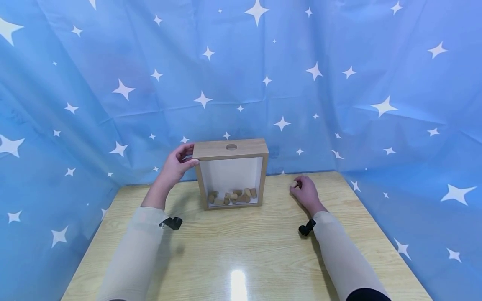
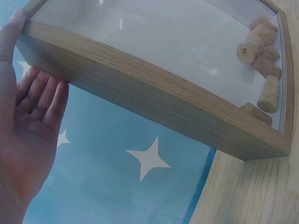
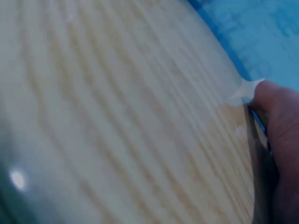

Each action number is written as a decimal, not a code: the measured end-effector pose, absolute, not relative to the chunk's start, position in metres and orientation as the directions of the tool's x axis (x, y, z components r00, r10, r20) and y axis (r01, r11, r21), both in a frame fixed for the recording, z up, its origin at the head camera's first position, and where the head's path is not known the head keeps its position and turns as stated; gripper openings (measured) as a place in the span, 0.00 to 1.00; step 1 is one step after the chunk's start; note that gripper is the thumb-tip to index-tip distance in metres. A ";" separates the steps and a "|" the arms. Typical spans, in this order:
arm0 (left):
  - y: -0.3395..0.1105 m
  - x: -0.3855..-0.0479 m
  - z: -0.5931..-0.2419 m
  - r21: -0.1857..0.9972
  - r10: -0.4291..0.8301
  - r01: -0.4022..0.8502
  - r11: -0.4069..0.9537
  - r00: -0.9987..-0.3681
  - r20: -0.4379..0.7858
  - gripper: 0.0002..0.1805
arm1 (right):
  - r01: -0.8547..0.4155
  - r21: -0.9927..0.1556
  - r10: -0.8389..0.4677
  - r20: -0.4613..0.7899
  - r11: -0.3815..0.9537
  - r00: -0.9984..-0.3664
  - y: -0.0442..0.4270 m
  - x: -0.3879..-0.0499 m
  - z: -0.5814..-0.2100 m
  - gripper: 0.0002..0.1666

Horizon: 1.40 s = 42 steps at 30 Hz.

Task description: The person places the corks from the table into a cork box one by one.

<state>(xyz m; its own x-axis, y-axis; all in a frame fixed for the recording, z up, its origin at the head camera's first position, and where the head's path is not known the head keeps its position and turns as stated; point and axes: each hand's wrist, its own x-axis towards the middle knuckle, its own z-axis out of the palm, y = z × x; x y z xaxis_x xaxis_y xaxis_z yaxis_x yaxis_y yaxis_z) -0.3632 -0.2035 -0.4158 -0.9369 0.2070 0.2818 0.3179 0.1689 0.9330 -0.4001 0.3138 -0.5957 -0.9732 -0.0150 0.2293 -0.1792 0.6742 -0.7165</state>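
A wooden shadow box (image 1: 231, 150) with a clear front and a round hole in its top stands upright on the table. Several corks (image 1: 241, 197) lie in a heap along its bottom, and they show closely in the left wrist view (image 2: 268, 94). My left hand (image 1: 177, 164) grips the box's upper left corner, thumb on the front edge and fingers round the back. Over to the right of the box, my right hand (image 1: 306, 193) pinches a cork (image 1: 294, 184) low over the table. In the right wrist view only part of that hand (image 3: 280, 126) shows, and its cork cannot be made out.
The light wood table (image 1: 226, 251) reaches back to a blue curtain (image 1: 241, 83) with white stars, which also hangs at both sides. A black wrist camera (image 1: 172, 223) sits at the left cuff, and another black camera (image 1: 306, 228) at the right cuff.
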 end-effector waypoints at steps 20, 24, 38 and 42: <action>-0.204 -0.366 -0.417 0.932 0.199 0.317 0.173 -0.939 0.282 0.39 | -0.195 -0.770 -0.074 0.189 0.607 -0.979 0.315 -0.391 -0.581 0.27; -0.204 -0.366 -0.417 0.932 0.198 0.316 0.177 -0.939 0.281 0.39 | -0.198 -0.761 -0.089 0.182 0.618 -0.979 0.313 -0.387 -0.577 0.27; -0.202 -0.364 -0.416 0.935 0.195 0.316 0.159 -0.939 0.284 0.38 | -0.238 -0.784 -0.108 0.215 0.573 -0.971 0.310 -0.374 -0.558 0.22; -0.201 -0.363 -0.415 0.935 0.201 0.322 0.147 -0.935 0.291 0.37 | -0.236 -0.793 -0.096 0.221 0.562 -0.970 0.307 -0.370 -0.552 0.21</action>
<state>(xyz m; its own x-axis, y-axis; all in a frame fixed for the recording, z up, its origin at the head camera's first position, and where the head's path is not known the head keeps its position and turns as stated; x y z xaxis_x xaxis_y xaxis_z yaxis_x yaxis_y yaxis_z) -0.3630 -0.2012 -0.4147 -0.9355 0.2010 0.2907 0.3221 0.1467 0.9353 -0.3696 0.3070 -0.5519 -0.9705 -0.0959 0.2213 -0.2363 0.5616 -0.7930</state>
